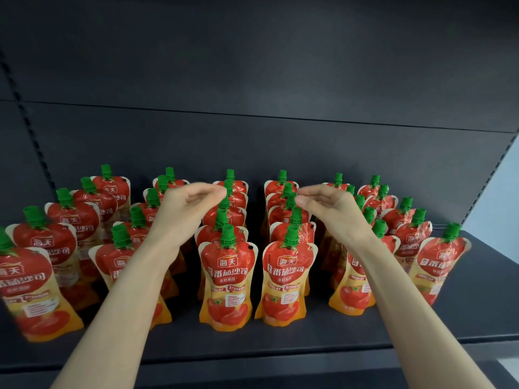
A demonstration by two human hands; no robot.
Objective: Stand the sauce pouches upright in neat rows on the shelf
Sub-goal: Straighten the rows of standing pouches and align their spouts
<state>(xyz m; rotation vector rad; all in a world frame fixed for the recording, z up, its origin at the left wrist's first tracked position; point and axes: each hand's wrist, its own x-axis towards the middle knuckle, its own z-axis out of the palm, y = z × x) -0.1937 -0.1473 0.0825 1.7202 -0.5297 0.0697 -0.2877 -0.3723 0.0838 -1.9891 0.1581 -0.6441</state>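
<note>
Several red and orange tomato sauce pouches with green caps stand upright in rows running front to back on the dark shelf point(280, 338). The front pouch of the left middle row point(227, 284) and the front pouch of the right middle row point(286, 282) face me. My left hand point(185, 206) hovers above the left middle row, fingers loosely curled, fingertips near a green cap point(224, 202). My right hand point(331, 204) hovers above the right middle row, fingertips close to a green cap point(290, 199). Neither hand plainly holds a pouch.
A dark back panel point(252, 136) closes the shelf behind the rows. Slotted uprights point(28, 130) stand at both sides. The shelf's front edge point(280, 360) runs below the pouches. The rightmost pouch point(441, 265) stands near the shelf's right end.
</note>
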